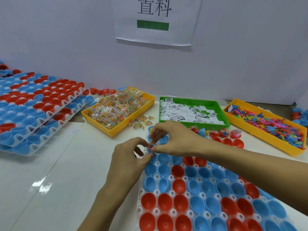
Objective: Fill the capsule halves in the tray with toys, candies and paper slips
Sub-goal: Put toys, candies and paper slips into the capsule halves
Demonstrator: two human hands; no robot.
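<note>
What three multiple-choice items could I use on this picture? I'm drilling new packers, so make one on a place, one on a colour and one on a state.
1. Where does the green bin of paper slips stand?
A. Between the two yellow bins
B. Left of both yellow bins
C. On the stacked trays

2. What colours are the capsule halves in the near tray?
A. Green and yellow
B. Red and blue
C. All white

3. What are the two hands doing?
A. Resting flat on the table
B. Lifting the green bin
C. Pinching a small item together

Answers:
1. A, since the candy bin lies to its left and the toy bin to its right.
2. B, since only red and blue cups sit in the white tray.
3. C, since the left hand and the right hand meet with curled fingers on a small reddish piece over the tray's far end.
</note>
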